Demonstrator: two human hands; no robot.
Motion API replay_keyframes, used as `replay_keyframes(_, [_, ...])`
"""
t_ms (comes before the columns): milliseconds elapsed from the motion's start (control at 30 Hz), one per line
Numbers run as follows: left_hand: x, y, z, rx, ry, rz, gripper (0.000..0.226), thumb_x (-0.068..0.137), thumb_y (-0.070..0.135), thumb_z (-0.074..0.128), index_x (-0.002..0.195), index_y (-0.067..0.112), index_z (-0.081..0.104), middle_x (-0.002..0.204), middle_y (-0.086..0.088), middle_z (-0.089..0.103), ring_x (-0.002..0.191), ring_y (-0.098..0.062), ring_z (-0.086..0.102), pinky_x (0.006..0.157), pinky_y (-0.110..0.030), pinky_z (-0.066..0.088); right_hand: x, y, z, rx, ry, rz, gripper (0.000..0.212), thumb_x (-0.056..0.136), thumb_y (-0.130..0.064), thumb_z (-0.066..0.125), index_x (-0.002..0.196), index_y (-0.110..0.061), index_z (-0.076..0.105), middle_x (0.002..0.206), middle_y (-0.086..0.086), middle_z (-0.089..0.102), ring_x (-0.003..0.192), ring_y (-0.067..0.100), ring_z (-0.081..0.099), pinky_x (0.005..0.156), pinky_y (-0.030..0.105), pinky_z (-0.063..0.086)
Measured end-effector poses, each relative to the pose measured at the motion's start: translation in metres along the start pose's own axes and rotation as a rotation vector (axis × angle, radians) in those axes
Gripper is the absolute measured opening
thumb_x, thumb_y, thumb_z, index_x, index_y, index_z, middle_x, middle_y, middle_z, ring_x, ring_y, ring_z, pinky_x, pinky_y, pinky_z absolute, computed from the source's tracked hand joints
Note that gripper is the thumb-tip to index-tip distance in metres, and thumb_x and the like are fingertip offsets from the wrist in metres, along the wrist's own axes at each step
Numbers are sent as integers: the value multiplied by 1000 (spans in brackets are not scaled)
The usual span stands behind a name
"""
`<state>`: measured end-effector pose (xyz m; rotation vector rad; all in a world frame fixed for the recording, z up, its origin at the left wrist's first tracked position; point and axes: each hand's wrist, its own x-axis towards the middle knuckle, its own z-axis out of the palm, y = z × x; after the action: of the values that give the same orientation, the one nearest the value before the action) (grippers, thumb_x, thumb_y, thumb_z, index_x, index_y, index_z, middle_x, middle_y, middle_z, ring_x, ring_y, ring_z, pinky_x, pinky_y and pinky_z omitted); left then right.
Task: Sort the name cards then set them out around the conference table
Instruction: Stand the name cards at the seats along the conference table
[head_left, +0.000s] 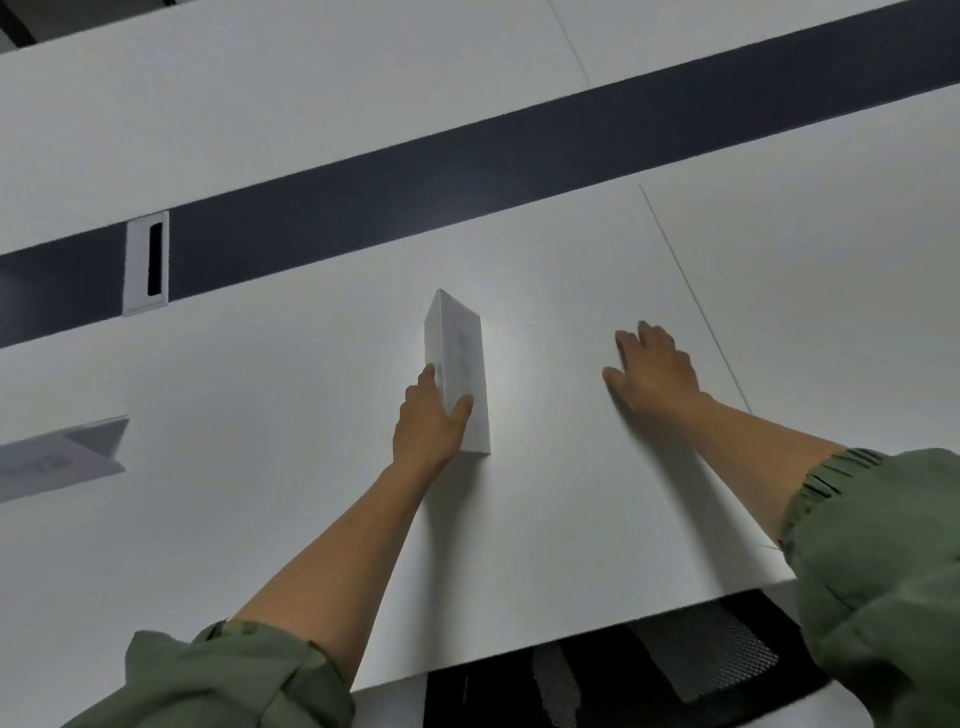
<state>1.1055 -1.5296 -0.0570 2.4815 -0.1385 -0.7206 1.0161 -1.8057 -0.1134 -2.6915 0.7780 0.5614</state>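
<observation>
A white tent-shaped name card stands on the white conference table, near the middle of the view, its ridge running away from me. My left hand grips its near end, thumb on the right face and fingers on the left. My right hand rests flat on the table to the right of the card, fingers spread, holding nothing. A second tent name card stands at the left edge of the view, with faint print on its face.
A dark gap runs across between the table sections, with a white cable port set in it at the left. A black mesh chair shows under the table's near edge. A seam line crosses the tabletop at the right.
</observation>
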Motion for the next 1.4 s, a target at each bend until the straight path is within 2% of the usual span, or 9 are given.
replay_keyframes(100, [11, 3, 14, 33, 49, -9, 71, 90, 41, 59, 147, 20, 24, 130, -9, 47, 114, -30, 54, 90, -47, 50, 9, 6, 26, -61, 0, -4, 66, 102, -49, 18, 157, -21, -5, 163, 13, -15, 150, 30, -16, 121, 48, -1])
replay_keyframes(200, [21, 8, 16, 99, 52, 55, 62, 87, 40, 59, 140, 23, 31, 119, -7, 51, 103, -28, 57, 80, -46, 54, 6, 14, 41, -65, 89, -55, 67, 101, -56, 11, 156, -25, -11, 163, 9, -20, 149, 26, -23, 121, 45, -10])
replay_keyframes(300, [31, 17, 10, 250, -73, 194, 63, 86, 43, 59, 140, 29, 30, 114, -4, 54, 98, -25, 57, 74, -45, 54, 9, 23, 47, -69, 166, -66, 70, 99, -60, 11, 157, -26, -7, 164, 8, -15, 150, 24, -21, 122, 45, -7])
replay_keyframes(400, [43, 27, 3, 470, -171, 284, 67, 90, 31, 58, 148, 31, 24, 123, -4, 51, 105, -26, 54, 81, -40, 50, 11, 24, 50, -67, 208, -72, 70, 99, -60, 14, 158, -26, -2, 165, 9, -10, 151, 24, -17, 123, 47, -2])
replay_keyframes(533, [48, 39, 6, 680, -88, 399, 64, 91, 18, 53, 149, 28, 28, 139, -5, 44, 117, -28, 47, 97, -38, 36, 11, 26, 52, -51, 235, -75, 71, 98, -59, 18, 158, -24, 6, 165, 9, -6, 152, 25, -13, 123, 48, 2])
replay_keyframes(633, [53, 40, 12, 692, -6, 451, 58, 91, 26, 56, 145, 24, 37, 137, -6, 47, 118, -28, 47, 101, -40, 31, 11, 26, 51, -41, 248, -82, 72, 97, -59, 19, 158, -23, 11, 165, 10, -2, 152, 26, -8, 122, 49, 5])
replay_keyframes(800, [72, 45, 14, 695, 65, 530, 44, 89, 31, 60, 132, 23, 50, 120, -3, 58, 107, -27, 53, 98, -41, 31, 13, 27, 51, -57, 251, -78, 72, 97, -60, 17, 158, -24, 8, 165, 9, -4, 152, 26, -10, 123, 48, 4])
replay_keyframes(1200, [103, 62, 3, 702, 23, 539, 43, 91, 32, 57, 132, 27, 48, 120, 1, 56, 103, -26, 52, 88, -37, 34, 14, 28, 54, -58, 271, -72, 71, 97, -58, 25, 158, -23, 15, 166, 9, 1, 152, 26, -6, 123, 47, 5])
replay_keyframes(1400, [95, 61, 2, 716, 78, 539, 56, 90, 38, 60, 141, 23, 41, 135, -7, 48, 120, -29, 44, 102, -40, 30, 14, 29, 54, -63, 261, -68, 71, 97, -59, 22, 157, -24, 12, 166, 9, 0, 152, 25, -9, 123, 46, 0])
